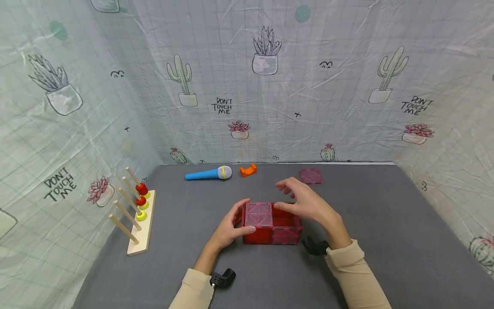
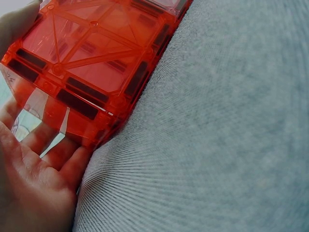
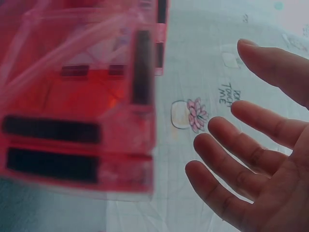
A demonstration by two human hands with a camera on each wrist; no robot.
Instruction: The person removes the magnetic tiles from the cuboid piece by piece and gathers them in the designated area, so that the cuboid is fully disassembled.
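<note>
A low box of translucent red and pink magnetic tiles [image 1: 262, 235] stands on the grey table in front of me. A pink tile [image 1: 258, 214] covers the left half of its top, and the right half is uncovered. At the box's left end my left hand [image 1: 227, 229] grips it, thumb along the front and fingers round the far side; the left wrist view shows fingers through the clear red wall. Over the right half hovers my right hand [image 1: 306, 201], fingers spread and loosely bent, holding nothing. A gap separates it from the box in the right wrist view.
Behind the right hand lies a loose pink tile [image 1: 311, 175]. Along the back are a blue toy microphone [image 1: 206, 174] and an orange curved piece [image 1: 248, 170]. A wooden peg board [image 1: 143, 231] with red and yellow beads stands left. Printed fabric [image 1: 239, 86] hangs behind.
</note>
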